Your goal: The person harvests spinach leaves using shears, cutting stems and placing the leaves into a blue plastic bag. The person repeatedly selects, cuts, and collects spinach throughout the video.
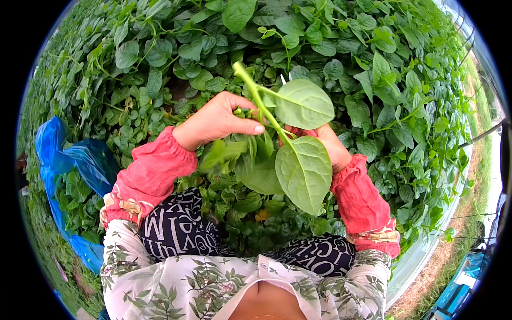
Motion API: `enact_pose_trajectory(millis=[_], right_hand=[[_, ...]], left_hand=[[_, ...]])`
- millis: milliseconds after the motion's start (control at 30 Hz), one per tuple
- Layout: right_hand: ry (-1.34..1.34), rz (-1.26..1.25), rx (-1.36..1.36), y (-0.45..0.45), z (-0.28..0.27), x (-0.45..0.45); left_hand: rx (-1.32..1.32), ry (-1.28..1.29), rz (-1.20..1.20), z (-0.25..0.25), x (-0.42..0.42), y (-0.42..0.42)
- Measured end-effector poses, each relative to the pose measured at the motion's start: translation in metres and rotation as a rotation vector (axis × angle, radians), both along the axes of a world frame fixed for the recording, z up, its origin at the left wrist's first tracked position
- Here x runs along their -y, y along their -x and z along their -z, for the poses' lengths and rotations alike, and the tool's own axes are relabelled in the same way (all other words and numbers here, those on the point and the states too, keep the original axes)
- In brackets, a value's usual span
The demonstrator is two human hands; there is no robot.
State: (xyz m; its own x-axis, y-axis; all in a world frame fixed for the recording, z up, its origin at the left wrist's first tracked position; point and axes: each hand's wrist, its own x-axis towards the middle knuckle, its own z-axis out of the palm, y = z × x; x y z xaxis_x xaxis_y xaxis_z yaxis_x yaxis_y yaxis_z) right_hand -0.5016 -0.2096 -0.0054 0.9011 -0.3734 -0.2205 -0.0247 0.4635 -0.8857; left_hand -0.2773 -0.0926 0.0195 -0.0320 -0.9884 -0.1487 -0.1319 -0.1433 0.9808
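My left hand (230,120) pinches a cut leafy green stem (256,94) between thumb and fingers, just in front of my body. Broad pale-backed leaves (305,174) hang from the stem, and a blurred bunch of leaves droops below my hand. My right hand (326,142) is partly hidden behind the stem and leaves, with the red handle (302,132) of a cutting tool in it. Two pale metal tips (286,79) of that tool, probably scissors, point away from me above the upper leaf.
A blue plastic bag (50,160) filled with picked leaves stands at my left. Dense leafy vines (360,108) surround my legs and spread ahead. At the right run plastic sheeting (424,256), dry grass and metal poles, with a blue object (460,284) at lower right.
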Motion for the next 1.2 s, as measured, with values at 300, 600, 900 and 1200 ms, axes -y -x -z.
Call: enact_pose_trajectory(millis=[300, 600, 900, 1200], right_hand=[[0.119, 0.020, -0.130, -0.004, 0.010, -0.013], [1.591, 0.136, -0.290, -0.017, 0.005, -0.037], [1.590, 0.083, -0.346, -0.020, 0.007, -0.038], [1.105, 0.217, -0.501, -0.017, 0.000, -0.034]], left_hand=[[1.114, 0.309, -0.495, 0.023, -0.019, -0.063], [-0.196, -0.242, -0.178, 0.025, -0.026, -0.029], [0.372, -0.011, -0.356, 0.060, -0.028, -0.029], [0.011, -0.381, 0.033, 0.023, -0.019, -0.011]])
